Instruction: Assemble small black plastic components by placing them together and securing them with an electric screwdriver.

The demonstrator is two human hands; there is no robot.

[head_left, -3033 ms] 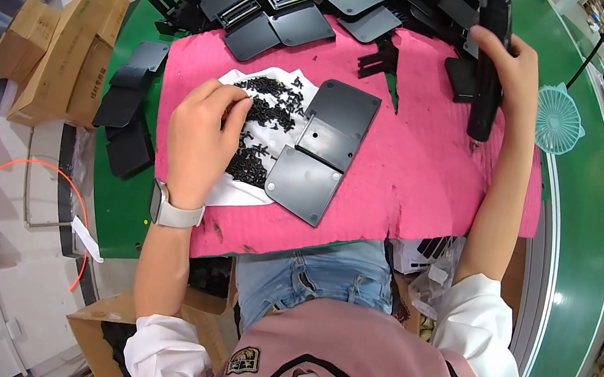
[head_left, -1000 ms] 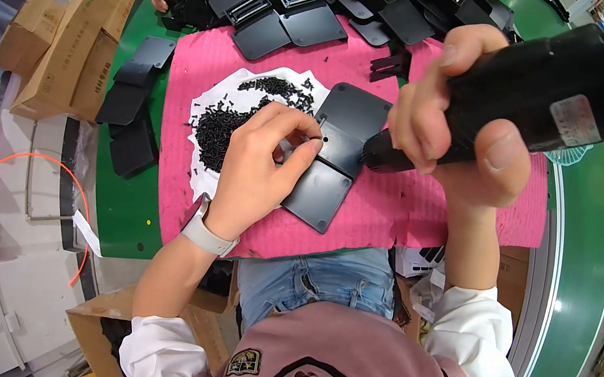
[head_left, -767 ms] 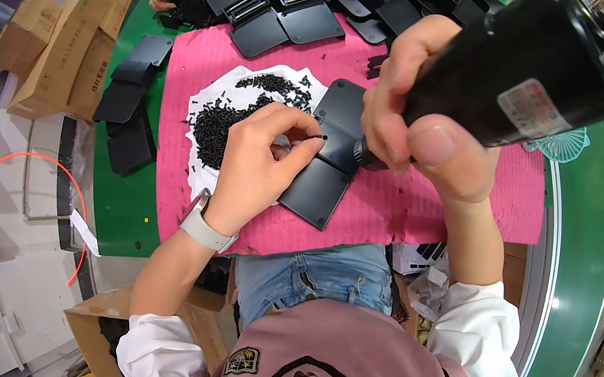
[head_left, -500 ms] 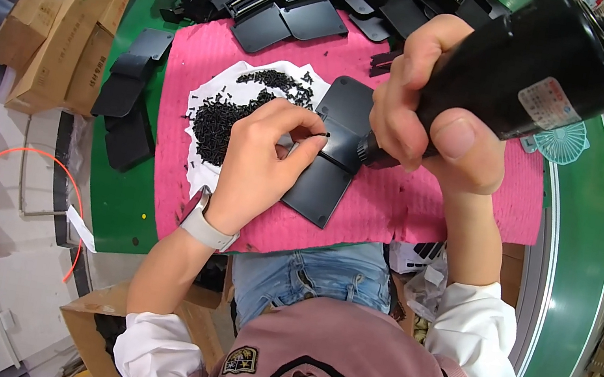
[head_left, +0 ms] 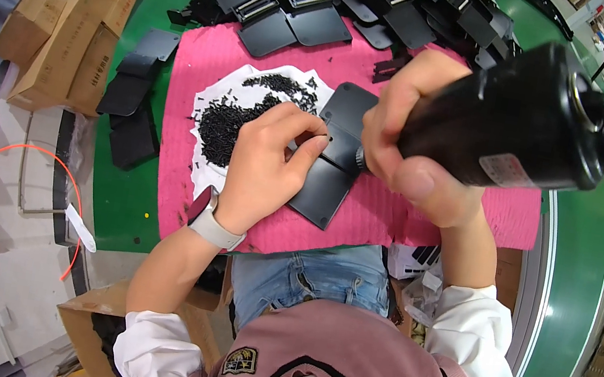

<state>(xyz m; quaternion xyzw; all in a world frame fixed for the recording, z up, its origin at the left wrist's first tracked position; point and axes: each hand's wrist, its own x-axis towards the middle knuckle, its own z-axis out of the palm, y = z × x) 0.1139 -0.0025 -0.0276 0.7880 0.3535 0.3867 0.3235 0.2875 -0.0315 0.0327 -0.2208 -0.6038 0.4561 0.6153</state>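
On ribbed pink sheet (head_left: 411, 213) lies flat black two-panel plate (head_left: 326, 185), seemingly light, stiff, slick; edges best hold, I judge. Right hand (head_left: 395, 124) wraps black cylindrical power driver (head_left: 497, 121), likely heavy; left hand (head_left: 273, 156) pinches, fingertips together over plate, contents I cannot tell.

Over the pink mat (head_left: 409, 216), the right hand (head_left: 429, 194) mostly covers the black driver (head_left: 505, 119)'s nose. Can't tell what the left hand (head_left: 268, 155)'s pinching, too tiny. Top edge crops black plates (head_left: 409, 24) beyond the mat.
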